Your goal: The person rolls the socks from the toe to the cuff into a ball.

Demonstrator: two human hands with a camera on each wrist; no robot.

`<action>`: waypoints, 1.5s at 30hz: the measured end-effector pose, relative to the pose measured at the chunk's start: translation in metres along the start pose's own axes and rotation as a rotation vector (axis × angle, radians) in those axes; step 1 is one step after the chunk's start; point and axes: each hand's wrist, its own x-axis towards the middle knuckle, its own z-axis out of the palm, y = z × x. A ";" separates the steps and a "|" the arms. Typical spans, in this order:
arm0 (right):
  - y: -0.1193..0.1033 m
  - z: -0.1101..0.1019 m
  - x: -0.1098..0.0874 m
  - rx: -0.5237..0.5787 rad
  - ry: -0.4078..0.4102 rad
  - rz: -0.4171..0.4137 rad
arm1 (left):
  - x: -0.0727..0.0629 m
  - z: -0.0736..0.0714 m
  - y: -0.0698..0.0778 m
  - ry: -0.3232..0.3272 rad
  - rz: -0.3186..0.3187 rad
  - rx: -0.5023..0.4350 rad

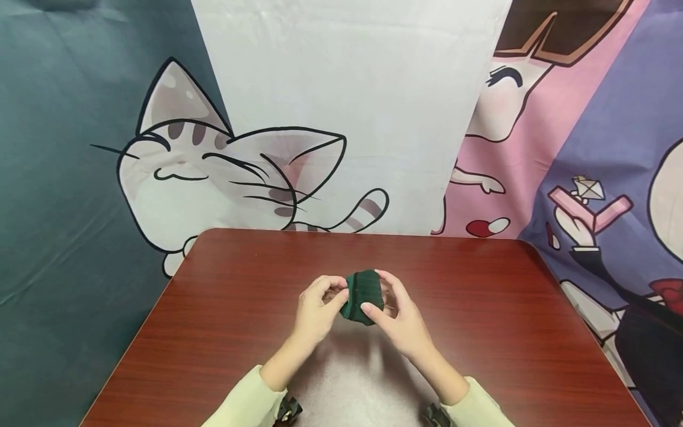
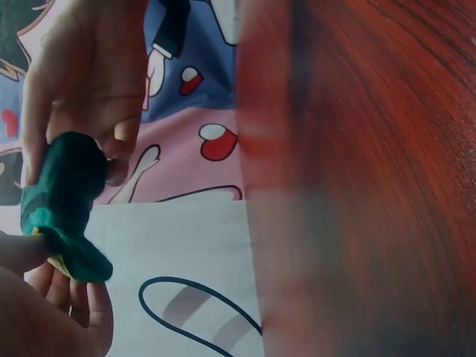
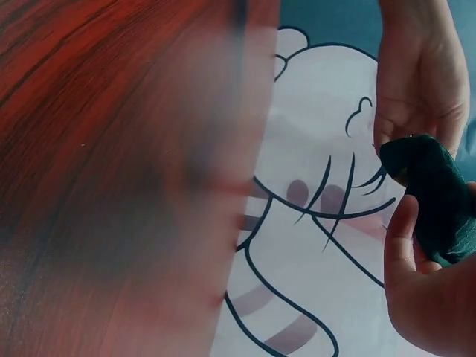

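Note:
Both hands hold a dark green bundle of ribbed cloth above the middle of the table. It is folded or rolled into a compact wad; its exact kind is not plain. My left hand pinches its left edge between thumb and fingers. On the other side my right hand grips it, thumb on the near face and fingers at the top and behind. In the left wrist view a bit of yellow shows at the end of the green cloth by the left thumb. The right wrist view shows the cloth between both hands.
A reddish-brown wooden table with rounded far corners lies beneath the hands. Behind it hangs a printed cloth backdrop with a cartoon cat and figures. Dark wrist-worn devices sit at the pale sleeves.

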 end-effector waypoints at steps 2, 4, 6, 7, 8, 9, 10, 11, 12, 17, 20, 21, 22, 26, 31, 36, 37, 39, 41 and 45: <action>0.001 0.001 0.000 -0.027 0.002 -0.016 | 0.000 -0.001 0.001 -0.007 -0.012 -0.020; 0.002 0.002 0.000 -0.046 0.004 -0.029 | 0.000 -0.003 0.003 -0.027 -0.047 -0.053; 0.002 0.003 0.001 -0.078 0.013 -0.056 | 0.000 -0.005 0.005 -0.048 -0.091 -0.079; 0.002 0.004 0.001 -0.097 0.021 -0.070 | 0.000 -0.005 0.006 -0.058 -0.114 -0.090; 0.003 0.006 0.001 -0.117 0.031 -0.084 | 0.001 -0.006 0.008 -0.067 -0.135 -0.095; 0.004 0.007 0.001 -0.142 0.045 -0.104 | 0.001 -0.007 0.009 -0.077 -0.153 -0.099; 0.004 0.009 0.002 -0.172 0.061 -0.128 | 0.001 -0.007 0.011 -0.086 -0.165 -0.102; 0.005 0.011 0.002 -0.198 0.078 -0.150 | 0.001 -0.008 0.013 -0.096 -0.174 -0.108; 0.006 0.012 0.002 -0.215 0.093 -0.170 | 0.001 -0.008 0.015 -0.111 -0.180 -0.125; 0.007 0.016 0.004 -0.246 0.159 -0.204 | 0.005 -0.012 0.016 -0.158 -0.231 -0.275; 0.004 0.017 0.005 -0.246 0.163 -0.211 | 0.007 -0.013 0.010 -0.149 -0.281 -0.364; 0.003 0.017 0.005 -0.243 0.160 -0.212 | 0.007 -0.013 0.008 -0.144 -0.293 -0.382; 0.002 0.017 0.005 -0.244 0.160 -0.215 | 0.007 -0.013 0.007 -0.140 -0.295 -0.388; 0.000 0.017 0.004 -0.206 0.156 -0.194 | 0.007 -0.012 0.009 -0.121 -0.276 -0.317; -0.002 0.018 0.003 -0.134 0.145 -0.163 | 0.009 -0.011 0.017 -0.054 -0.185 -0.077; -0.004 0.017 0.004 -0.050 0.092 -0.147 | 0.010 -0.008 0.018 0.053 -0.095 0.060; -0.005 0.017 0.004 -0.031 0.080 -0.137 | 0.010 -0.008 0.018 0.076 -0.076 0.076; -0.006 0.017 0.004 0.012 0.064 -0.111 | 0.010 -0.008 0.015 0.121 -0.014 0.118; -0.008 0.017 0.004 0.036 0.056 -0.093 | 0.010 -0.008 0.013 0.149 0.050 0.153; -0.010 0.017 0.004 0.015 0.076 -0.099 | 0.009 -0.010 0.012 0.135 0.150 0.184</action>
